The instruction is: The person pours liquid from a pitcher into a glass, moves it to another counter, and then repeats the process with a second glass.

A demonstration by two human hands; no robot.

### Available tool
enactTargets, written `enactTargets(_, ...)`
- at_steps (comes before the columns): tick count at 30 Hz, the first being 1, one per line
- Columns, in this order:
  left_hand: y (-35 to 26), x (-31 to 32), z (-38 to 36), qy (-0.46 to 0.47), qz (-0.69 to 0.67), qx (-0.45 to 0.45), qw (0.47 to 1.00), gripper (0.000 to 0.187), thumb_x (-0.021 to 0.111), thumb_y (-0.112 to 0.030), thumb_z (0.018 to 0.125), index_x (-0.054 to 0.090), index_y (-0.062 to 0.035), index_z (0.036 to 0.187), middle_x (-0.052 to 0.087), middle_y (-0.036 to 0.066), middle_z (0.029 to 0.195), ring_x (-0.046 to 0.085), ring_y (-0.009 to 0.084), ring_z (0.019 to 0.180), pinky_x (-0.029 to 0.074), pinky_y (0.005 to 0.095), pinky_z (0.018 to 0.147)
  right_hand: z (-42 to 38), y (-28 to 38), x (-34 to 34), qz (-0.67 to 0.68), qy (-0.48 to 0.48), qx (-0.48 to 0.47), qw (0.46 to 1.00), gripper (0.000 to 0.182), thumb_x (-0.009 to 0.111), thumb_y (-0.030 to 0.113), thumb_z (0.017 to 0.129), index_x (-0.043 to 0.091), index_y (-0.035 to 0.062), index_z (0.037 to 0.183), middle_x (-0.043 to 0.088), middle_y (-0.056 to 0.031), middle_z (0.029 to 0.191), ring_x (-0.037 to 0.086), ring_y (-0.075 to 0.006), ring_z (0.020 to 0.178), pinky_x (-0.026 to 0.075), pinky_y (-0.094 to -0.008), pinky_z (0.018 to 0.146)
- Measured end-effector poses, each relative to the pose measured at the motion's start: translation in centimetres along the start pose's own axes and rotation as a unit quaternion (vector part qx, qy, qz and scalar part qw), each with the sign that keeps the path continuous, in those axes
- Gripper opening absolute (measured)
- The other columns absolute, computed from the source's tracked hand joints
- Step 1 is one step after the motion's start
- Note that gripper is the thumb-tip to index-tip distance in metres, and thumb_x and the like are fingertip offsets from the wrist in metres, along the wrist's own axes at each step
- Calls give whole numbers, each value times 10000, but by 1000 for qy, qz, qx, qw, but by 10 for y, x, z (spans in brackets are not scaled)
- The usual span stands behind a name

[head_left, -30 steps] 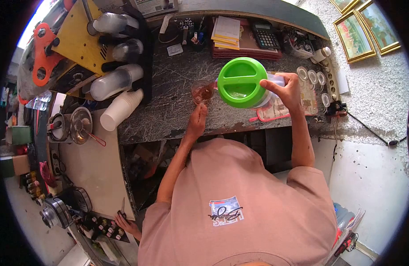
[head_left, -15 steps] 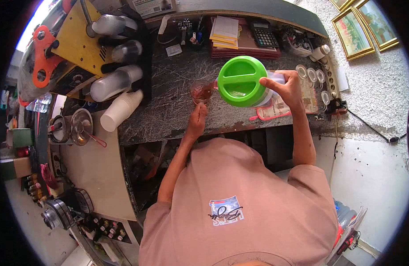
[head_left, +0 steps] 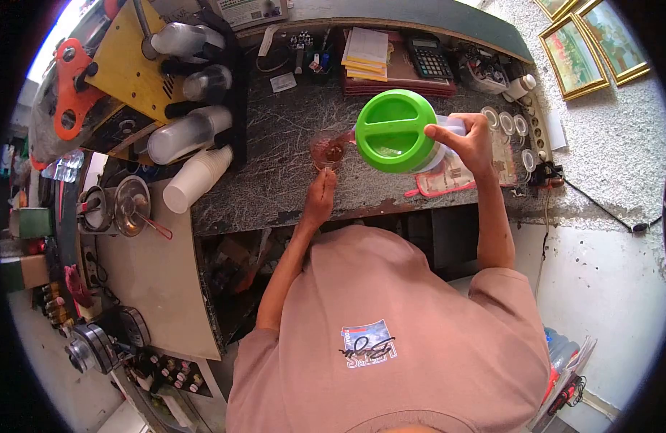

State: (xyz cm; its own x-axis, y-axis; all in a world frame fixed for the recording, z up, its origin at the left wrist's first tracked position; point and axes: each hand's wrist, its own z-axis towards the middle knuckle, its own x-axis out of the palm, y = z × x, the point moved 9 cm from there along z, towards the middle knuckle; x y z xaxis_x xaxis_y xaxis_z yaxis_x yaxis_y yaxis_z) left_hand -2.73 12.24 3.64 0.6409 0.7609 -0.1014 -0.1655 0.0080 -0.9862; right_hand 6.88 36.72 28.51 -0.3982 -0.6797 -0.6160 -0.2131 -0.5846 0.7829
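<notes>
My right hand point(head_left: 468, 144) grips the side handle of a pitcher point(head_left: 395, 132) with a bright green lid, tilted to the left. From the pitcher's spout a reddish stream runs into a clear glass mug point(head_left: 328, 151) with red liquid inside. The mug's handle is pinched in the closed fingers of my left hand point(head_left: 320, 196), just in front of the counter's near edge side. Part of the pitcher's body is hidden beneath its lid. Under and to the right of it lies a pink-edged cloth pad point(head_left: 445, 182).
Stacked paper cups point(head_left: 198, 180) and sleeves of plastic cups point(head_left: 190, 135) hang off a yellow machine point(head_left: 134, 61) on the left. Folders with papers point(head_left: 367, 50) and a calculator point(head_left: 430, 58) lie at the back. Round lids point(head_left: 507, 123) sit right on the scratched dark counter point(head_left: 264, 148).
Both hands, the pitcher and the mug hold almost the same positions. The reddish stream at the spout looks wider, and the liquid's surface in the mug has shifted.
</notes>
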Motion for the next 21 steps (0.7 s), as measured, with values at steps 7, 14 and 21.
enactTargets(7,-2,-2,-1,-7,32,-5,999,328,411,-302,1078,493,-12,950,452,91,717,443,176,659,400,362,616,-1,6,-1,1,-3,2,1000,473,840,453,763,728,-4,718,701,-78,645,681,-123,592,519,-259,538)
enactTargets(14,-4,-1,0,-2,10,-4,1000,316,411,-290,1080,496,-17,944,450,76,734,436,163,671,404,349,628,-1,6,-2,-4,0,6,1000,465,845,438,763,727,-9,722,702,-79,649,681,-123,593,517,-257,535)
enactTargets(21,-3,-2,0,-3,11,-4,1000,329,411,-309,1080,505,-16,962,436,64,717,427,155,659,399,344,616,0,5,-2,9,2,6,1000,471,846,445,758,727,-9,720,700,-79,644,678,-122,587,516,-259,533)
